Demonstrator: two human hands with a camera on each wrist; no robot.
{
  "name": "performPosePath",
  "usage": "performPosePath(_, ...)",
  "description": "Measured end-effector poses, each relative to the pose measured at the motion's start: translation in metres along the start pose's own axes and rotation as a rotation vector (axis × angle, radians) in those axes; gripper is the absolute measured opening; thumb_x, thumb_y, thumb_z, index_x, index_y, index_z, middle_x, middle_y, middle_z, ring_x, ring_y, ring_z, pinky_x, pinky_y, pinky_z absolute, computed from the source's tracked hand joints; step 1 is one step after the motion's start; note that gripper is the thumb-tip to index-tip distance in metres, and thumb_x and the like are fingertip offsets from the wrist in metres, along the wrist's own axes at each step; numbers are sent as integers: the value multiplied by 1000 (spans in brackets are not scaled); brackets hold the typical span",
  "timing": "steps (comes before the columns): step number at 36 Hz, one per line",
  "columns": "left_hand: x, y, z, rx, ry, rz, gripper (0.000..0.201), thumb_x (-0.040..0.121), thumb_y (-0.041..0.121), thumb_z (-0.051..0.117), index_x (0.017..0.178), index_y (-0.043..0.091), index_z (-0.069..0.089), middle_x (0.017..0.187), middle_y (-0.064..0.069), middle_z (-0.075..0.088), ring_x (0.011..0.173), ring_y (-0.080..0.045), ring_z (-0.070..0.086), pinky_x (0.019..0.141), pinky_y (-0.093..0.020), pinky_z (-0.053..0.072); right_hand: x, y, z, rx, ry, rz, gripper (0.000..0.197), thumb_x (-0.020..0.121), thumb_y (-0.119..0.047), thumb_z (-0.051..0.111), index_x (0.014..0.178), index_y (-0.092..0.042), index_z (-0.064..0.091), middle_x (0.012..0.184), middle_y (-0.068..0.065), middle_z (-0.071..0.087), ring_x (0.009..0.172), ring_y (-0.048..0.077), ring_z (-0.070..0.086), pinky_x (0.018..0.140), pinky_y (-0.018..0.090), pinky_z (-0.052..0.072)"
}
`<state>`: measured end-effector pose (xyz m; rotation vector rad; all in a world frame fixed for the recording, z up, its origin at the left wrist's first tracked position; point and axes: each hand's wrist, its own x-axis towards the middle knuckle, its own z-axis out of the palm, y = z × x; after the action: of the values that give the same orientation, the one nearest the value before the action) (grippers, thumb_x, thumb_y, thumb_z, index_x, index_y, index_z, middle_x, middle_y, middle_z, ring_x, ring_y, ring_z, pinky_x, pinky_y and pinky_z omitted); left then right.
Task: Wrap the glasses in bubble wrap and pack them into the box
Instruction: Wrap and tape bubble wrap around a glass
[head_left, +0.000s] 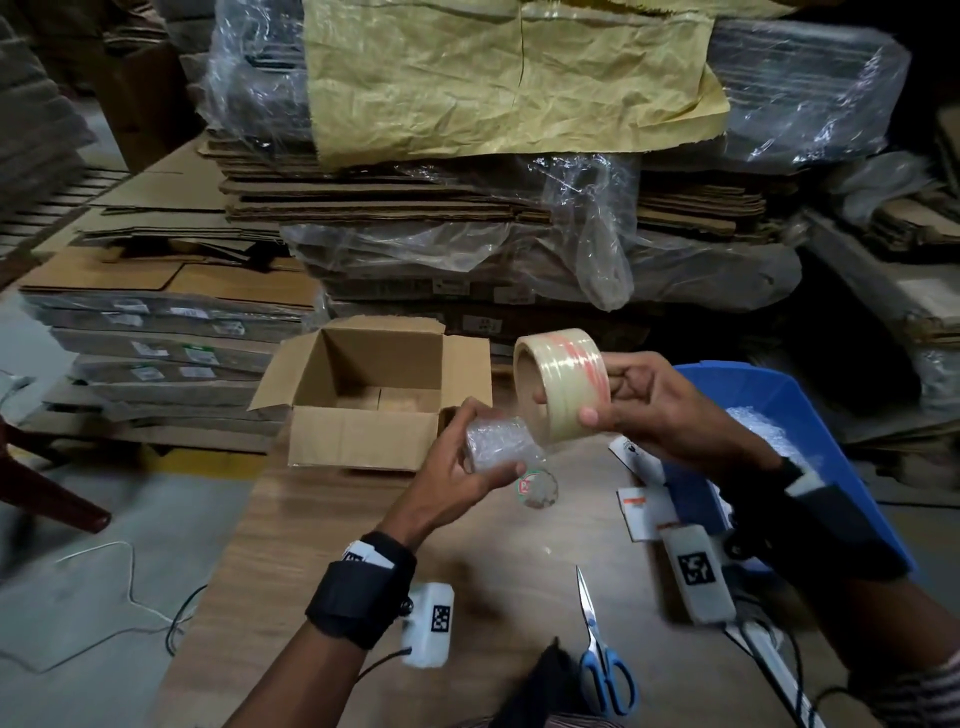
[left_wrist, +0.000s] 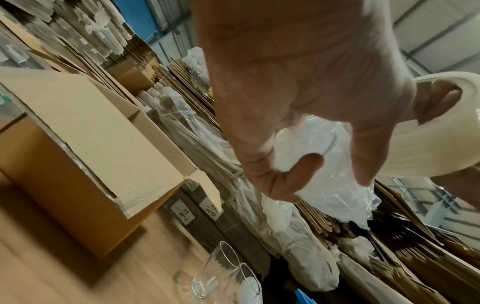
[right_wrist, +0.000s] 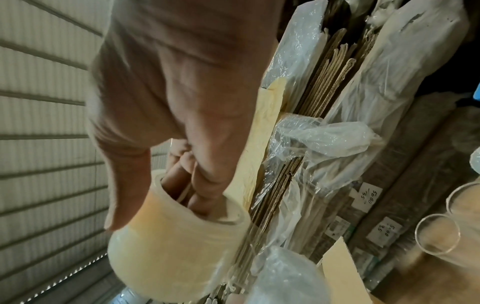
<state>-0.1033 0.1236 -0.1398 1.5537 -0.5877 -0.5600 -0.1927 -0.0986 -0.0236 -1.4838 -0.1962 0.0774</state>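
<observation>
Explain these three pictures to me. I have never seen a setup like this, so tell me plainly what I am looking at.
No machine here: a person works with bare hands and wears three cameras. The big picture comes from the head; the other two look along each wrist. The left hand grips a glass wrapped in bubble wrap. The right hand holds a roll of clear tape, fingers through its core. On the wooden table stand an open cardboard box, scissors, a blue bin and bare glasses.
</observation>
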Motion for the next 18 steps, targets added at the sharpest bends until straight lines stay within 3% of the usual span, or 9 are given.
performPosePath(3,4,3,-5,-5,-2,15,41,89,4,78,115,7,46,105,-12,62,68,0,62,52,-12,44,2,-2,1,-26,-23,-12,40,84,9,66,124,5,65,117,21,73,105,29,72,88,33,58)
performPosePath(6,7,1,-11,-16,-1,-24,41,89,8,79,113,11,47,107,-12,63,67,-5,59,48,-17,42,0,-7,2,-117,-42,-13,34,84,7,72,117,0,71,110,16,76,101,28,74,87,38,59)
performPosePath(8,5,-3,-11,-2,-27,-58,39,87,11,81,110,17,50,100,-4,65,63,-10,55,46,-22,39,-2,-13,1,-147,-5,-52,32,79,5,76,110,0,75,109,18,76,101,30,74,86,42,60)
performPosePath(10,0,-7,-7,-32,-45,-83,36,87,14,82,107,24,53,91,1,66,61,-23,48,44,-29,34,0,-22,0,-146,4,-101,32,76,4,78,108,0,75,107,17,77,99,27,75,81,31,60)
performPosePath(12,-2,-2,-2,-19,-75,-80,38,88,16,82,110,29,54,93,4,68,60,-19,49,45,-31,36,4,-29,2,-166,-29,-134,34,77,5,76,107,-11,77,105,9,78,99,22,76,81,25,59)
performPosePath(15,-2,7,4,12,-140,-102,51,87,19,83,127,26,51,102,-3,69,62,-16,52,49,-33,40,14,-28,5,-189,-49,-168,39,79,10,73,108,-17,77,105,1,79,101,17,75,84,24,58)
performPosePath(18,-7,9,3,43,-193,-98,46,88,23,82,122,26,51,108,-17,67,65,-24,51,50,-34,42,25,-24,-5,-208,53,-210,40,79,11,73,115,-7,71,109,0,78,105,18,74,89,25,58)
